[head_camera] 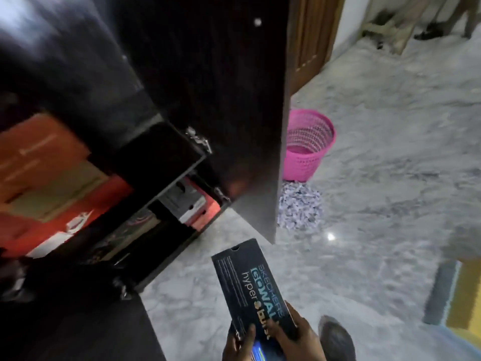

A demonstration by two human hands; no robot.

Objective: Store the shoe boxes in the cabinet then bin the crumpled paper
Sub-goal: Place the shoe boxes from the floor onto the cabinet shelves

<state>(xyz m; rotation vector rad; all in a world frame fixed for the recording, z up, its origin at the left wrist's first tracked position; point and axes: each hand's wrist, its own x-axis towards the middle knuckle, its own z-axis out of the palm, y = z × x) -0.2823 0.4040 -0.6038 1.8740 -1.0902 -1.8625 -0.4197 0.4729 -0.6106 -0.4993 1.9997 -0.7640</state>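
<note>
A black shoe box with blue and orange lettering is held low in the middle of the view, its far end pointing at the cabinet. My left hand grips its near left corner. My right hand grips its near right side. The dark cabinet stands open to the left, with red and orange shoe boxes on its shelves and another red box lower down. Crumpled paper lies in a heap on the floor behind the open door. A pink basket bin stands just beyond the paper.
The floor is grey marble. A second open door of the cabinet reaches toward me at the lower left. A foot shows by my right hand. A yellow piece of furniture with a grey leg is at the right edge.
</note>
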